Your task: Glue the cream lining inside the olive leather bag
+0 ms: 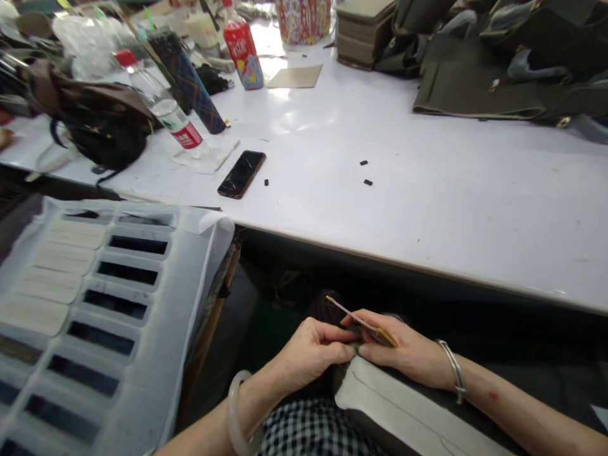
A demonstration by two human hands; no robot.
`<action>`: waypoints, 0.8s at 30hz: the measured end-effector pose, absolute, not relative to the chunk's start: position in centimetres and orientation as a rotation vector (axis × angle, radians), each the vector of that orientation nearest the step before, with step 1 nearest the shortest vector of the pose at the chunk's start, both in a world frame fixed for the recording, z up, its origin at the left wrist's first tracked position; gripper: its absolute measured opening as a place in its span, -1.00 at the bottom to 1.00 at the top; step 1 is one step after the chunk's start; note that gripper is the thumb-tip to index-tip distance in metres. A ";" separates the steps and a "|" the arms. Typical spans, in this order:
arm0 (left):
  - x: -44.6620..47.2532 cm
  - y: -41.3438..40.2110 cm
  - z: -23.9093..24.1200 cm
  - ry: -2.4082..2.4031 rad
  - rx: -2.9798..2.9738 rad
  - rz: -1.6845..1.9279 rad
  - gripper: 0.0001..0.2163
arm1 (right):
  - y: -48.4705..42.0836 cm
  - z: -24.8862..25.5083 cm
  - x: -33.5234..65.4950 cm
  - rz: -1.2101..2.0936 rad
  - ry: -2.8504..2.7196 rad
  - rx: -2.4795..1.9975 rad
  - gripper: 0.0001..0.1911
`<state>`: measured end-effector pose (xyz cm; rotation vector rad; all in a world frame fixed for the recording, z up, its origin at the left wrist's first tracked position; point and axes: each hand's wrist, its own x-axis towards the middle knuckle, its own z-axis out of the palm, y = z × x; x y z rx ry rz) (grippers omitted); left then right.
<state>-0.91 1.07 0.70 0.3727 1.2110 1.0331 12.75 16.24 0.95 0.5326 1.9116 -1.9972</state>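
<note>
Over my lap, my left hand (313, 351) is closed in a pinch, thumb and fingertips on a dark edge at the near end of a bag piece. My right hand (403, 348) meets it from the other side, its fingertips also closed at that edge. A thin tool with a yellow handle (386, 337) and a narrow pale shaft lies in the right hand, pointing up and left. Below the hands, the cream flat side of the bag piece (403, 405) stretches toward the lower right. What exactly sits between the fingertips is hidden.
A white table (427, 209) spans the front, bearing a phone (242, 174), a clear bottle (178, 123), a red bottle (243, 47) and dark bag pieces (475, 79). At left stands a slotted tray (164, 304) with cream pieces (57, 285). The table edge runs just beyond my hands.
</note>
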 end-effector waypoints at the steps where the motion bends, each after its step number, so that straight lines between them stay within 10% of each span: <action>1: -1.0 1.2 0.9 1.194 0.362 1.037 -0.64 | 16.3 0.8 12.8 -2.012 1.896 0.529 -0.63; 24: -1.2 1.5 1.7 1.141 0.340 0.953 -0.64 | 16.4 -0.7 13.3 -1.954 1.975 0.460 -0.61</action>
